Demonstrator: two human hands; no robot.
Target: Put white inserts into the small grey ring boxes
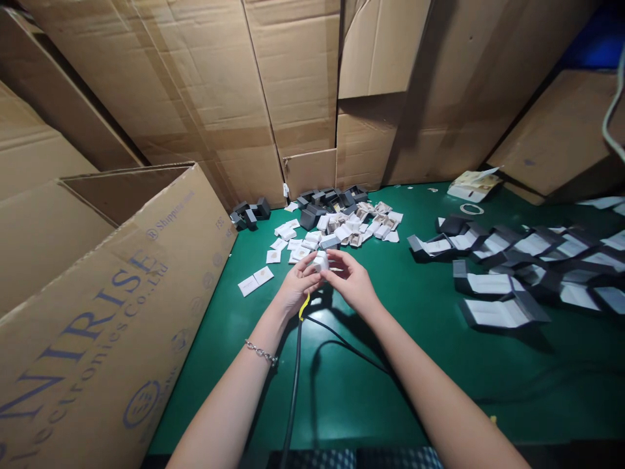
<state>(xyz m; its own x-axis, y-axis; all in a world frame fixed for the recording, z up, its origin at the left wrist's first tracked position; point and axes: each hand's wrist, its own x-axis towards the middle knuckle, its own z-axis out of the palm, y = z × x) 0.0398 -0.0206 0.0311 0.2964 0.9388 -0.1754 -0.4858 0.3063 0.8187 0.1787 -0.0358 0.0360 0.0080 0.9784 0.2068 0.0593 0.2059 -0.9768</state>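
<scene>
Between the fingertips of my left hand (299, 283) and my right hand (349, 280) is a small white folded piece (321, 262), perhaps a little box insert. Both hands are closed on it, just above the green table. Right behind them lies a pile of similar white pieces (342, 228). Several flat white cards (256, 281) rest to the left of my left hand. A black cable (296, 365) with a yellow tie (304, 306) runs below my hands toward me.
Dark small boxes (332, 198) are heaped at the back. Rows of opened black boxes with white linings (498, 311) cover the right side of the green table (420, 365). A large open carton (122, 312) stands at left, and cardboard walls (195, 78) close off the back. A tape ring (471, 209) lies back right.
</scene>
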